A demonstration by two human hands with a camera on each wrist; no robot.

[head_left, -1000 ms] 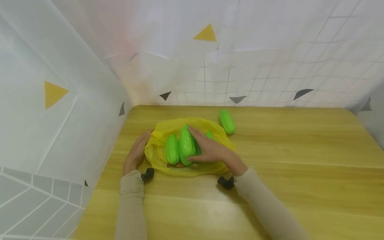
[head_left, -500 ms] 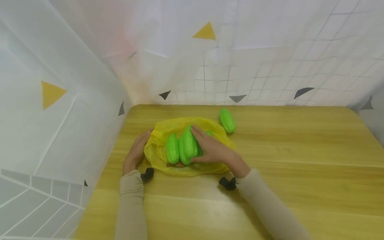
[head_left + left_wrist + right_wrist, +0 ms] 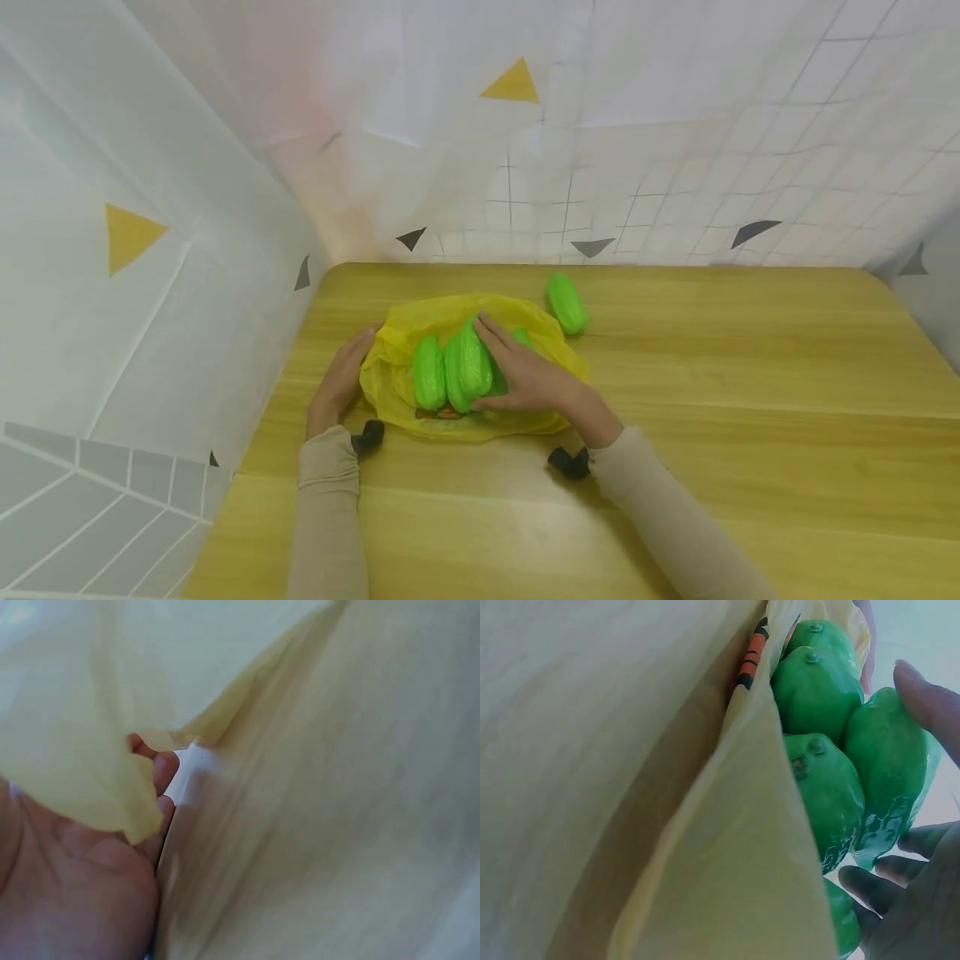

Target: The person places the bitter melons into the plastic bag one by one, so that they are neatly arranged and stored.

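Observation:
In the head view a yellow plastic bag lies spread wide on the wooden table. My left hand holds the bag's left edge; in the left wrist view the thin film covers part of the fingers. Inside the bag are several glossy green oblong fruits, papaya-like in shape, such as the one at the left. My right hand grips one green fruit between thumb and fingers, tilted against its neighbour. The right wrist view shows this gripped fruit beside several others, partly behind the bag wall.
Another green fruit lies on the table behind the bag's right end. A small brown-orange item shows at the bag's near side. White sheets rise at the back and left. Black wrist pieces sit beside the cuffs.
The gripped fruit has shifted slightly right with my right hand, showing more of the fruit beside it. My left hand stays at the bag's edge.

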